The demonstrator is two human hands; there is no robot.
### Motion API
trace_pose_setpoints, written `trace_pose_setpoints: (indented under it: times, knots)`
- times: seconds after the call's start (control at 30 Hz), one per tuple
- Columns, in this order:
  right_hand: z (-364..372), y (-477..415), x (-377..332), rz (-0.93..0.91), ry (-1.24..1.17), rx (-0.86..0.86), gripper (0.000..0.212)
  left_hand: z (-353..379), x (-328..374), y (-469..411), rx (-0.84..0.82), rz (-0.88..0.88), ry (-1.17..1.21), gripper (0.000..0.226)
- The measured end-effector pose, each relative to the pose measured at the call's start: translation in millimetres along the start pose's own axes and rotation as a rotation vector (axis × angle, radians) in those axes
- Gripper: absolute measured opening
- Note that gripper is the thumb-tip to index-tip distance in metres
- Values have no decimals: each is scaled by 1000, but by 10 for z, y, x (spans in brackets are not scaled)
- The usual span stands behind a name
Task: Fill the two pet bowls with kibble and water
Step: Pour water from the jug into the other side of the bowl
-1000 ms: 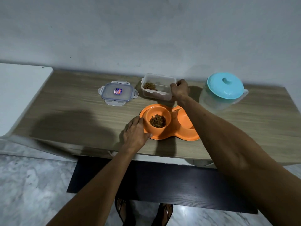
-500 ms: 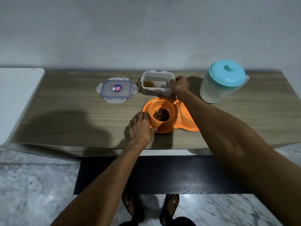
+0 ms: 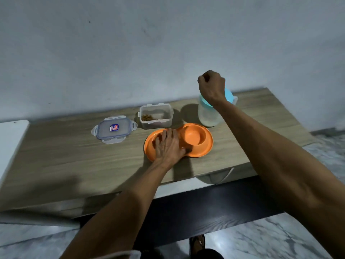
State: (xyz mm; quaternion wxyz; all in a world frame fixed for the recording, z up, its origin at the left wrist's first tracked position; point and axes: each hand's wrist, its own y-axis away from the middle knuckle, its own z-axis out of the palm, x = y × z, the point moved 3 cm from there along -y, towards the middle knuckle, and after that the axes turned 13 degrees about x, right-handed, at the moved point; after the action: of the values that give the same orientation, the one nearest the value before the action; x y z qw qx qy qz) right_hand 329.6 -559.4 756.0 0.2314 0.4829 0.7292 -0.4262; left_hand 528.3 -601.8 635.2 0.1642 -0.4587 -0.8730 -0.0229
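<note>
Near the front edge of the table sits the orange double pet bowl, and the left hand lies flat over its left well, fingers spread and pressing down, so the kibble there is hidden from view. The right well is open to view and looks dry. Toward the back edge, the right hand is curled in a fist on top of the water jug, seemingly gripping the knob of its blue lid, though the hand hides the knob itself. Judging by this, the kibble half is done and the water step is beginning. Next comes either lifting off the lid or carrying the jug over the right well, just in front of it, and tipping slowly. The open kibble container and its lid stand at the back, untouched.
</note>
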Motion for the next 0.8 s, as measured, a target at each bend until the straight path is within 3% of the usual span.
trace_pose_setpoints:
  times: [0.07,0.23,0.53,0.8]
  knots:
    - [-184,-165,144,11,3,37,31,46,112,-53,-12,12,-16,86]
    - [-441,-476,732,158,40,80,31,242,262,-125,-57,-63,-28,98]
    - [-181,-477,1620,676,-239,62,34,415,370,-203,-15,-229,3,101]
    - [31,-497,1780,801,-322,-4,35,432,382,-188,7,-250,39,98]
